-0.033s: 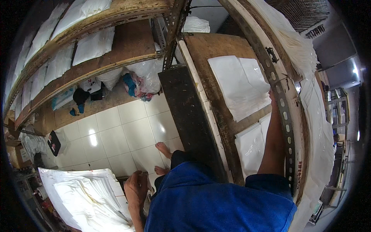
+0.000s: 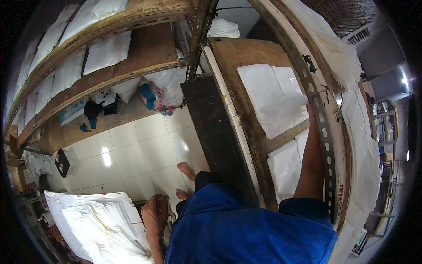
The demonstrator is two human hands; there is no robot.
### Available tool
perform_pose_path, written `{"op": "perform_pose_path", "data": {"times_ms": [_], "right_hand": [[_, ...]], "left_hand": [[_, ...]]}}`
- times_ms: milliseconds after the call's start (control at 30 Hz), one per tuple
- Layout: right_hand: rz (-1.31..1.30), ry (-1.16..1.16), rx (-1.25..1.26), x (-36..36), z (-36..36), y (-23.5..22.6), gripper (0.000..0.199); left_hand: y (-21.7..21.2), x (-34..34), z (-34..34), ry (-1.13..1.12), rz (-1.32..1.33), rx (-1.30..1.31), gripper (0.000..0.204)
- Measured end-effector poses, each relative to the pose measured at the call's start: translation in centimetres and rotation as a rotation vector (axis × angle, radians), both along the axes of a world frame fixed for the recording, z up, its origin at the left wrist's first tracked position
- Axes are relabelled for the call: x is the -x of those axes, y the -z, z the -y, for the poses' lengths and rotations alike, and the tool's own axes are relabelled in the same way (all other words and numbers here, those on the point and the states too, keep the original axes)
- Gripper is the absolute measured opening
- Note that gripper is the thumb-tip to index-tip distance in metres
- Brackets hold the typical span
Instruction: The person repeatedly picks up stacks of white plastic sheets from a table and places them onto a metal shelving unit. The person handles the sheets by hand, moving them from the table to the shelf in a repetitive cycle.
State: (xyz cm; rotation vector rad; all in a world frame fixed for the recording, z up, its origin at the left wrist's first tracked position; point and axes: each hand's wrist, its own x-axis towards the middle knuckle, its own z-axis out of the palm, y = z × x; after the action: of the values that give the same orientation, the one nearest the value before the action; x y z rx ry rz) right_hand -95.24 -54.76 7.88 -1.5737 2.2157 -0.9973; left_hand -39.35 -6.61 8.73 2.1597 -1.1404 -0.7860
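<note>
My left hand (image 2: 154,212) is curled closed low in front of me, beside a pile of white sheets (image 2: 99,226) on a white board. What its fingers hold, if anything, is hidden. On the right, my arm reaches into a wooden shelf, and only part of my right hand (image 2: 309,111) shows beside a metal post. It is at the right edge of a stack of white plastic sheets (image 2: 272,97); its fingers are hidden. Nearer to me, a second white stack (image 2: 283,169) lies on the same shelf, partly behind my forearm.
A slotted metal post (image 2: 322,116) stands close against my right arm. More white sheets (image 2: 107,53) fill the wooden shelves at left. Bagged things (image 2: 162,90) sit beneath them. A dark board (image 2: 215,127) edges the shelf beside the tiled floor (image 2: 147,138).
</note>
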Motion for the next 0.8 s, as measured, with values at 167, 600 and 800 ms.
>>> {"op": "perform_pose_path", "data": {"times_ms": [167,600,800], "right_hand": [[-0.178,-0.020,0.017,-1.2,0.2,-0.4,0.029],[0.008,-0.960,0.367,-33.9,-3.3,-4.2,0.035],[-0.058,-1.290,0.162,-51.6,-12.6,-6.8,0.032]], "left_hand": [[-0.1,-0.3,0.1,-0.025,0.019,0.048,0.015],[-3.0,-1.2,-4.4,-0.198,0.178,0.258,0.024],[-7.5,-2.5,-13.4,-0.685,0.336,0.362,0.020]]}}
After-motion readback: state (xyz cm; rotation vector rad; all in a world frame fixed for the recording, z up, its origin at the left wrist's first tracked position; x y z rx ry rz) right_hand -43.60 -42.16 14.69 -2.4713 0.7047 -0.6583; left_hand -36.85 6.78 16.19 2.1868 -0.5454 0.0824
